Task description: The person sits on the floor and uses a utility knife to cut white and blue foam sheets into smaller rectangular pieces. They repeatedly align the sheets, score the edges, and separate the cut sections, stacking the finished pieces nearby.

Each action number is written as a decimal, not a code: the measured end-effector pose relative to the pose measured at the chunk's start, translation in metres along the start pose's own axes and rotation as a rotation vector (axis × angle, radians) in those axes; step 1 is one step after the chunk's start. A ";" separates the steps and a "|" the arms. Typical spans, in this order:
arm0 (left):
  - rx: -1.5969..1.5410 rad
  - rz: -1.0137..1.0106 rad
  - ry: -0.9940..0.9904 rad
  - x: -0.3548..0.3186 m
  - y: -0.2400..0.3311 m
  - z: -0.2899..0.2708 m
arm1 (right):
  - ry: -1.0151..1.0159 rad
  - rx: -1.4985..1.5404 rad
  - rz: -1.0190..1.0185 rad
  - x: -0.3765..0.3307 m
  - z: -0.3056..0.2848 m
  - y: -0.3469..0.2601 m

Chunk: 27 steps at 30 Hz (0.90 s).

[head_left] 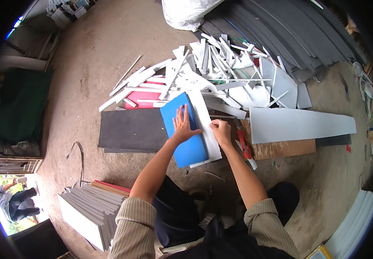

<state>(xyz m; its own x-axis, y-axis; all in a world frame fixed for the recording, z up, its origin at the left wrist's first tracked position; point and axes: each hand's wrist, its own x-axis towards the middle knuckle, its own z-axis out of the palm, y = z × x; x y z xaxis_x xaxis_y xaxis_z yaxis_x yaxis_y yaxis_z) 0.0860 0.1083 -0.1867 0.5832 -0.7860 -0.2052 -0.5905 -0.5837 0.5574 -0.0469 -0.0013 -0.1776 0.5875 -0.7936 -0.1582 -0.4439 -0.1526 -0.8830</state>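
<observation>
My left hand (184,125) lies flat with spread fingers on a blue rectangular board (189,151). Under that board is a white foam-like sheet (202,113), showing along its right side and lower end. At the sheet's right edge, my right hand (221,131) is closed with its fingertips pinched together. Whatever is between those fingertips, the sheet's edge or something small, is hidden. A red-handled cutting tool (244,144) lies just right of my right hand, beside a worn brown wooden board (281,149).
Dark flat boards (130,129) extend left of the blue board. A long white panel (300,125) covers part of the wood. Beyond is a heap of white offcuts (221,64). Stacked white sheets (91,211) stand at lower left. Another person (16,203) is at far left.
</observation>
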 end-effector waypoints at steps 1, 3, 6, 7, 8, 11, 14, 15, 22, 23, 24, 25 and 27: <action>-0.004 -0.097 0.003 0.002 -0.008 -0.002 | 0.028 -0.009 -0.011 0.001 -0.003 -0.005; 0.138 -0.174 0.011 0.005 -0.027 -0.004 | 0.075 -0.025 -0.043 0.008 -0.013 -0.010; 0.049 -0.252 0.078 0.011 -0.038 -0.017 | 0.115 0.132 -0.138 0.020 -0.039 -0.015; -0.054 -0.271 0.109 0.013 -0.031 -0.023 | 0.127 0.169 -0.160 0.023 -0.053 -0.019; -0.377 -0.217 0.067 0.014 -0.023 -0.027 | 0.139 0.207 -0.183 0.024 -0.065 -0.023; -1.072 -0.119 0.073 -0.002 0.035 -0.058 | 0.089 0.324 -0.126 0.017 -0.089 -0.033; -1.043 -0.042 0.048 -0.008 0.069 -0.081 | -0.003 0.382 -0.100 0.011 -0.108 -0.039; -1.217 0.137 0.110 -0.005 0.065 -0.081 | -0.036 0.414 -0.108 0.011 -0.107 -0.035; -0.941 0.204 0.311 -0.016 0.066 -0.063 | 0.177 -0.566 -0.188 -0.010 -0.104 0.092; -0.908 0.232 0.318 -0.019 0.059 -0.058 | 0.171 -0.631 -0.157 -0.021 -0.091 0.092; -0.867 0.255 0.325 -0.024 0.052 -0.053 | 0.157 -0.690 -0.124 -0.036 -0.076 0.087; -0.843 0.226 0.368 -0.026 0.052 -0.045 | 0.152 -0.766 -0.087 -0.044 -0.070 0.086; -0.869 0.221 0.338 -0.032 0.057 -0.033 | 0.115 -0.756 -0.077 -0.042 -0.068 0.085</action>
<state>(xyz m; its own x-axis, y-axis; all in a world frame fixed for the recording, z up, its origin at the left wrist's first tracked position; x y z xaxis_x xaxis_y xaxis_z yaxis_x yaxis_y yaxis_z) 0.0518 0.1066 -0.1217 0.7185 -0.6805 0.1438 -0.1659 0.0331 0.9856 -0.1551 -0.0211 -0.2166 0.5802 -0.8141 -0.0250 -0.7705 -0.5388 -0.3407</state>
